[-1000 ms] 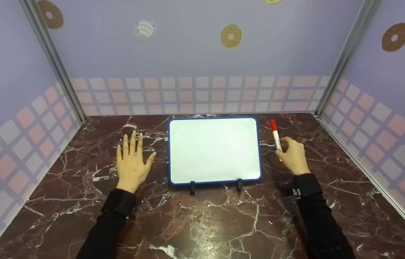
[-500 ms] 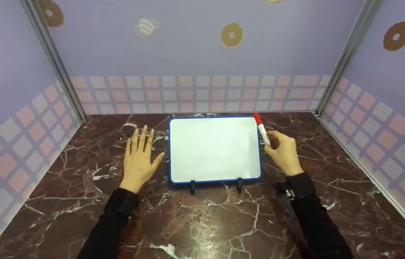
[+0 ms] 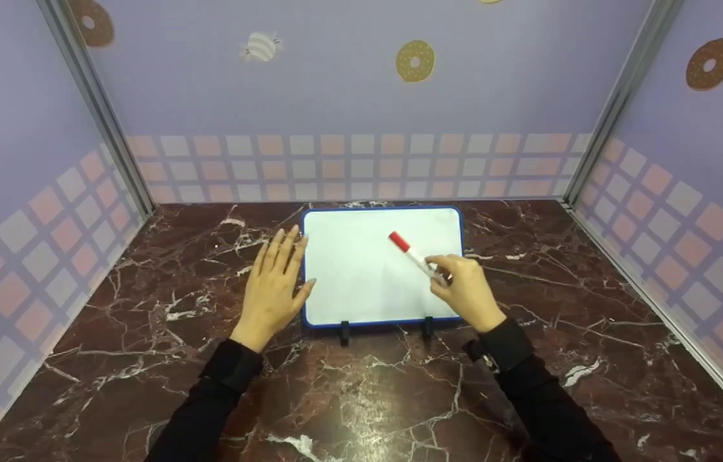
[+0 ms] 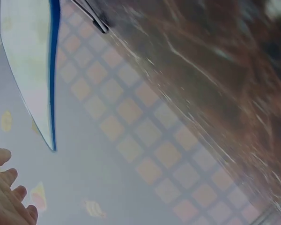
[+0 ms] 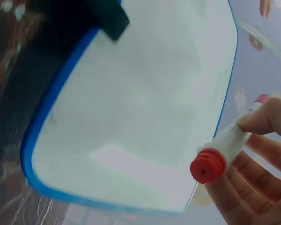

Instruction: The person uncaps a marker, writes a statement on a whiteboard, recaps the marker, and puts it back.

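Observation:
A small whiteboard (image 3: 367, 269) with a blue frame stands tilted on two black feet on the marble table (image 3: 361, 385); its blank face also fills the right wrist view (image 5: 140, 108). My right hand (image 3: 464, 292) pinches a white marker (image 3: 414, 256) with a red cap, held over the board's right half, cap end pointing up-left. The red end (image 5: 207, 166) shows close in the right wrist view. My left hand (image 3: 276, 289) lies flat on the table with straight fingers, touching the board's left edge (image 4: 52, 70).
Purple walls with a checked band and doughnut prints close the table at the back (image 3: 361, 115), left (image 3: 27, 192) and right (image 3: 688, 192). Bare marble lies in front of the board and on either side.
My right hand has carried the marker leftward from beside the board's right edge to over its face. My left hand has slid right, up against the board's left edge.

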{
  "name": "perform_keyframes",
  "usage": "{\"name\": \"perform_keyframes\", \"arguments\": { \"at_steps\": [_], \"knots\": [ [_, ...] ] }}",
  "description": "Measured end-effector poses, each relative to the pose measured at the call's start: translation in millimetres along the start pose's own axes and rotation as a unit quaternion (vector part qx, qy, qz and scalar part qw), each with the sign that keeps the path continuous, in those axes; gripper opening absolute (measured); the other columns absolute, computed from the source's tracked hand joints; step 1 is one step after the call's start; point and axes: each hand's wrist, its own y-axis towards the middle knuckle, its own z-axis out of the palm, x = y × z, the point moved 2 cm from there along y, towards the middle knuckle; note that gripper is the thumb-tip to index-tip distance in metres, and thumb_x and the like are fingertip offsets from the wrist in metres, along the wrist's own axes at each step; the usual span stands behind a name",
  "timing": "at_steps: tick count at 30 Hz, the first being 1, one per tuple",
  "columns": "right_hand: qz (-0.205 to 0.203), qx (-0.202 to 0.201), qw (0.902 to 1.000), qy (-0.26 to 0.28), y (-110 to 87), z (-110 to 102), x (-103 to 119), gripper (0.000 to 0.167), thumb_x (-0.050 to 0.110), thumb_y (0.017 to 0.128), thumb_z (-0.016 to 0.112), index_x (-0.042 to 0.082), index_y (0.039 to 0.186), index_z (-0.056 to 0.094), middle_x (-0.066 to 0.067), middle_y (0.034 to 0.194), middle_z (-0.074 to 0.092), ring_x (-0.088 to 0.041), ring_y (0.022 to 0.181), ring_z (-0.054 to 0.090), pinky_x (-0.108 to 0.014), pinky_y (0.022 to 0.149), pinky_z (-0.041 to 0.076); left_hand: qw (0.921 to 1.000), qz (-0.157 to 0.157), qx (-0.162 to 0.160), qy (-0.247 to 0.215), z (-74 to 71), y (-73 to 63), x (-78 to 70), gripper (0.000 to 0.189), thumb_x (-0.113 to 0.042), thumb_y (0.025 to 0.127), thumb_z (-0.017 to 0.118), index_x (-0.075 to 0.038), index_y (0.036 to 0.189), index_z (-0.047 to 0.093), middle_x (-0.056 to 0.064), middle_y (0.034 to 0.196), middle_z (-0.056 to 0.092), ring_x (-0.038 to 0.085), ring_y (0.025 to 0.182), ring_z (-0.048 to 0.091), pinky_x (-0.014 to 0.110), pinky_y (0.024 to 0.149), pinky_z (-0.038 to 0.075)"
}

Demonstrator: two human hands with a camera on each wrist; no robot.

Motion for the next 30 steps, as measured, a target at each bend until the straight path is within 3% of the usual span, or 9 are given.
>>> {"name": "perform_keyframes", "arguments": {
  "at_steps": [8, 12, 17, 24, 30],
  "knots": [
    [-0.025, 0.085, 0.9959, -0.019, -9.7, 23, 28, 0.036, -0.004, 0.074, 0.074, 0.002, 0.110, 0.074, -0.007, 0.080, 0.068, -0.015, 0.065, 0.060, -0.031, 0.059, 0.055, 0.9972, 0.061, -0.033, 0.027, 2.5, -2.1, -23.9, 0.074, -0.038, 0.093, 0.061, -0.010, 0.155, 0.033, 0.010, 0.161, 0.032, 0.029, 0.148, 0.029, 0.047, 0.122, 0.026],
    [-0.056, 0.101, 0.9930, -0.026, -14.0, 30, 35, 0.036, -0.005, 0.073, 0.075, 0.004, 0.108, 0.075, -0.006, 0.081, 0.068, -0.016, 0.066, 0.061, -0.031, 0.061, 0.056, 0.9932, 0.091, -0.062, 0.040, 3.6, -4.2, -32.7, 0.072, -0.036, 0.088, 0.070, -0.009, 0.149, 0.044, 0.009, 0.152, 0.046, 0.027, 0.141, 0.041, 0.045, 0.116, 0.036],
    [-0.099, 0.109, 0.9884, -0.037, -18.0, 35, 42, 0.037, -0.005, 0.074, 0.075, 0.006, 0.109, 0.075, -0.005, 0.085, 0.069, -0.017, 0.071, 0.064, -0.031, 0.064, 0.058, 0.9858, 0.124, -0.112, 0.019, 3.7, -6.3, -42.1, 0.061, -0.033, 0.082, 0.080, -0.010, 0.135, 0.061, 0.006, 0.131, 0.065, 0.024, 0.126, 0.056, 0.041, 0.102, 0.048],
    [-0.139, 0.113, 0.9832, -0.035, -20.2, 37, 52, 0.037, -0.005, 0.073, 0.078, 0.007, 0.109, 0.075, -0.005, 0.087, 0.069, -0.019, 0.076, 0.066, -0.031, 0.069, 0.059, 0.9835, 0.120, -0.122, -0.058, 4.5, -7.5, -49.5, 0.031, -0.035, 0.079, 0.082, -0.019, 0.105, 0.076, -0.004, 0.098, 0.075, 0.017, 0.099, 0.064, 0.035, 0.086, 0.051],
    [-0.142, 0.107, 0.9826, -0.054, -19.9, 34, 55, 0.036, -0.006, 0.076, 0.076, 0.007, 0.110, 0.075, -0.006, 0.091, 0.073, -0.021, 0.081, 0.068, -0.034, 0.072, 0.061, 0.9803, 0.111, -0.118, -0.113, 3.5, -7.7, -50.2, 0.023, -0.033, 0.076, 0.083, -0.021, 0.095, 0.077, -0.006, 0.089, 0.075, 0.017, 0.095, 0.063, 0.035, 0.084, 0.049]
  ]
}}
